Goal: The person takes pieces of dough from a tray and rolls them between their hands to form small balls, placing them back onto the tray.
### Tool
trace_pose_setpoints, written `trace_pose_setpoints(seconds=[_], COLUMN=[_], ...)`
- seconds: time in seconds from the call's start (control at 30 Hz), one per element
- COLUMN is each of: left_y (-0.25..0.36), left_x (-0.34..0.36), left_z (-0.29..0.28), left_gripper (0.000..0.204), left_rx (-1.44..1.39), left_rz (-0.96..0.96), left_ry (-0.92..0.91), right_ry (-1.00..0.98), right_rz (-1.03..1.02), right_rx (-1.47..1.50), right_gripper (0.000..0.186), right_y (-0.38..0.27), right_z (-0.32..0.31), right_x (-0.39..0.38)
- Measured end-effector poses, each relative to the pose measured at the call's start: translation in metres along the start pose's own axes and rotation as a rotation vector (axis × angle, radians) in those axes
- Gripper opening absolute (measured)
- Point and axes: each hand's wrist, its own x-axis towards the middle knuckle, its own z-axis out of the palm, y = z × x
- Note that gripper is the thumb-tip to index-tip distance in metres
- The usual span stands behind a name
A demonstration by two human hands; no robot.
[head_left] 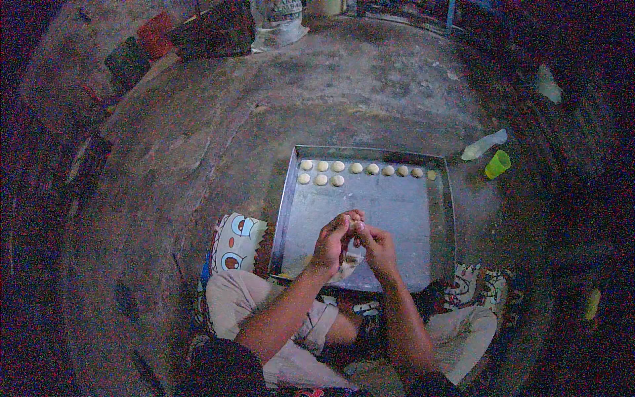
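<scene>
Dough between fingers, axis unclear

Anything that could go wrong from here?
The pale piece between the left hand and right hand might slip and drop into the tray.
The pale rounds sit closely spaced; a careless reach could nudge neighbours together.

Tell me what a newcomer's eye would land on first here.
Probably the large metal tray on the floor, with small pale rounds lined up near its far edge. Over the tray, the left hand and right hand come together at the fingertips. The bright yellow-green cup also stands out, on the floor beyond the tray's right side.
</scene>
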Motion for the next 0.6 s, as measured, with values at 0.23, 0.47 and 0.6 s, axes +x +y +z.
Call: trace_pose_setpoints(seconds=[0.23,0.47,0.6], left_y=[-0.003,0.003,-0.009], left_x=[-0.004,-0.007,0.005], left_z=[-0.003,0.002,-0.01], left_gripper=[0.05,0.045,0.038], left_rx=[0.332,0.587,0.318], left_rz=[0.063,0.109,0.118], left_ry=[-0.271,-0.238,-0.102], right_ry=[-0.08,-0.082,0.093], right_rz=[0.274,0.089,0.006], right_rx=[0.357,0.265,0.047], right_gripper=[0.017,0.019,0.025], right_y=[-0.011,0.003,0.011], right_z=[-0.01,-0.013,0.007], right_x=[-0.005,0.001,0.007])
